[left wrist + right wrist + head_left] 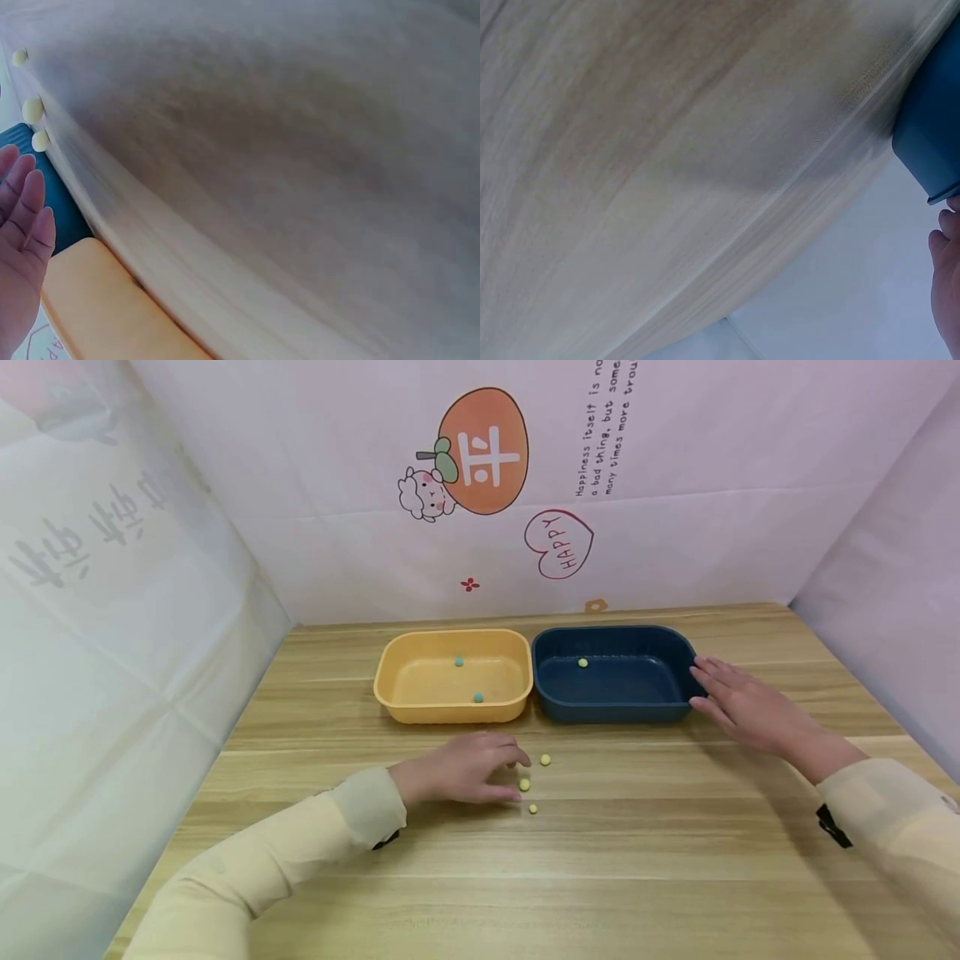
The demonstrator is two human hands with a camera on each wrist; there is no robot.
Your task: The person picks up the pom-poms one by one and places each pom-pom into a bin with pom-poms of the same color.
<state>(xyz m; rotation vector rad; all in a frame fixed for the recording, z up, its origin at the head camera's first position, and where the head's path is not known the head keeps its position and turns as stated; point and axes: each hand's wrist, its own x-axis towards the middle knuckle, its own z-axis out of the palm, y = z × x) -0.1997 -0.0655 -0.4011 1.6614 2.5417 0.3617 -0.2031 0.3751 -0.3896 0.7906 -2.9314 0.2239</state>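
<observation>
My left hand hovers low over the table with its fingers spread in a loose bend. Just beyond its fingertips lie a small yellow ball, a second yellow ball by the thumb, and a smaller yellow ball; none is held. My right hand rests its extended fingers against the right end of the dark blue bin. Inside that bin is one yellow ball. The yellow-orange bin contains two blue-green balls, one at the back and one near the front.
Both bins stand side by side on the wood-grain table, near its back edge. A white printed cloth hangs behind the table and along both sides. Bare tabletop stretches in front of the balls.
</observation>
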